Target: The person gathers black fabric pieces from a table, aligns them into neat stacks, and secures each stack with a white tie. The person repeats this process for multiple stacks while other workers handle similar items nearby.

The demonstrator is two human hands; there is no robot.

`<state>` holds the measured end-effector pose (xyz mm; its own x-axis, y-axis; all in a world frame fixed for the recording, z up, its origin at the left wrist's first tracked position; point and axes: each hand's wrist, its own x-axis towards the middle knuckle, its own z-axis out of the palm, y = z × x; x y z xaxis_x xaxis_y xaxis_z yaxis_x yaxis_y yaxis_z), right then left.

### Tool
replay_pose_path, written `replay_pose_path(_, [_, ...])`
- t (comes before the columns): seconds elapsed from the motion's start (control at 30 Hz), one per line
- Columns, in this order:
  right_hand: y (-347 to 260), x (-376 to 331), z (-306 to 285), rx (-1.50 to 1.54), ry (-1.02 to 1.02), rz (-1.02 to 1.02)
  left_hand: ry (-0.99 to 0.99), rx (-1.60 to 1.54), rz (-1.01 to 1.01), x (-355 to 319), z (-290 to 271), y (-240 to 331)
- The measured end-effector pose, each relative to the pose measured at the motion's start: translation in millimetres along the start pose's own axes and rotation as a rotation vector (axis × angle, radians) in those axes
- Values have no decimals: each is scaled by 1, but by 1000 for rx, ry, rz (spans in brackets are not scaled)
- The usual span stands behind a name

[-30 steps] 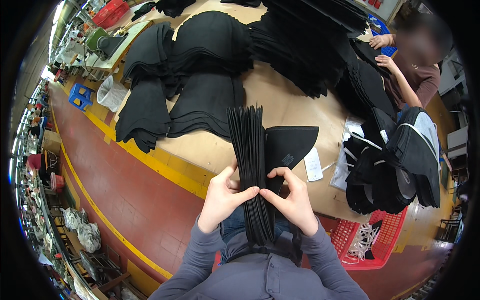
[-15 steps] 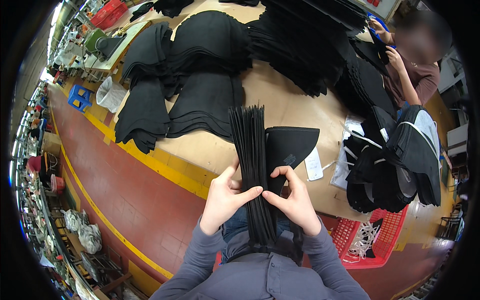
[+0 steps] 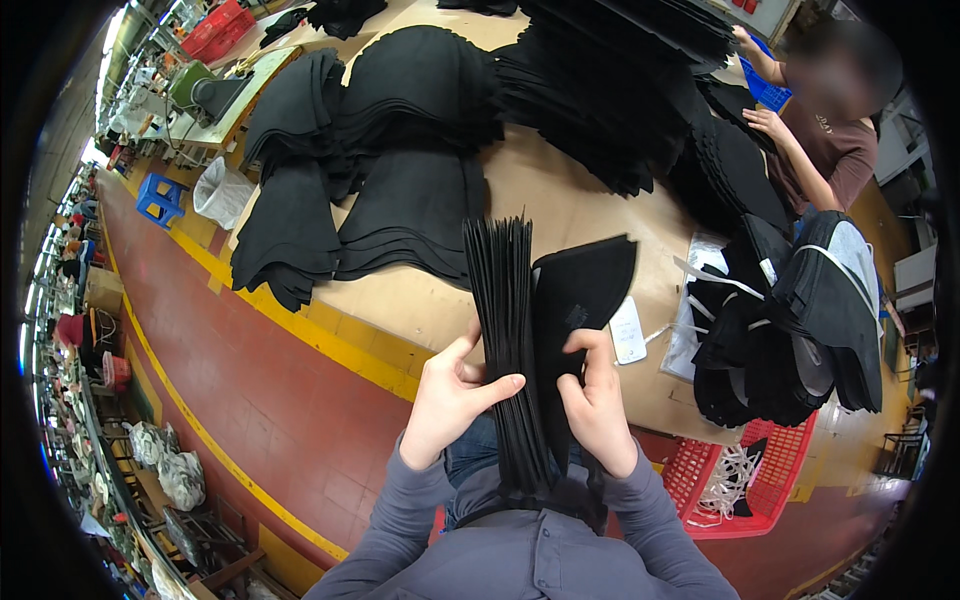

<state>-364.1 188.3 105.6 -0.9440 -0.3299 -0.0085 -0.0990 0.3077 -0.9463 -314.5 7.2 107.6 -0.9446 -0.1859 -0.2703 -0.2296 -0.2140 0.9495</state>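
A thick stack of black fabric panels (image 3: 503, 300) stands on edge in front of me, its lower end against my body. My left hand (image 3: 445, 400) grips the stack from the left, thumb across the front and fingers behind. To the right, one black panel (image 3: 590, 280) fans away from the stack, with a small faint printed mark on its face. My right hand (image 3: 598, 405) is at that panel's lower right edge, index finger bent and thumb apart from it. The other right fingers are mostly hidden.
Piles of black cut panels (image 3: 415, 90) cover the table (image 3: 390, 300). A white tag (image 3: 628, 330) and tied black bundles (image 3: 790, 330) lie right, above a red basket (image 3: 790, 480) of white strips. A co-worker (image 3: 835, 150) sits far right. A blue stool (image 3: 160, 197) stands left.
My right hand has shifted right, away from the stack and my left thumb. The loose panel has tilted and swung outward. The co-worker's hands have moved apart. My left hand has held its place.
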Motion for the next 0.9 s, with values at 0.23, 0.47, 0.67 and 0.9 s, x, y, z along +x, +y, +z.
replay_pose_path(0.23, [-5, 5, -1, -103, -114, 12, -47, 17, -73, 2, -9, 0])
replay_pose_path(0.47, [-3, 8, -7, 49, -176, 121, -57, 34, -70, 2, -11, 1])
replay_pose_path(0.67, [-6, -1, 9, 248, 45, 43, -55, -11, -81, 2, -10, 1])
replay_pose_path(0.9, [-13, 0, 3, -139, -73, -71, -59, -17, -125, 0, -11, 4])
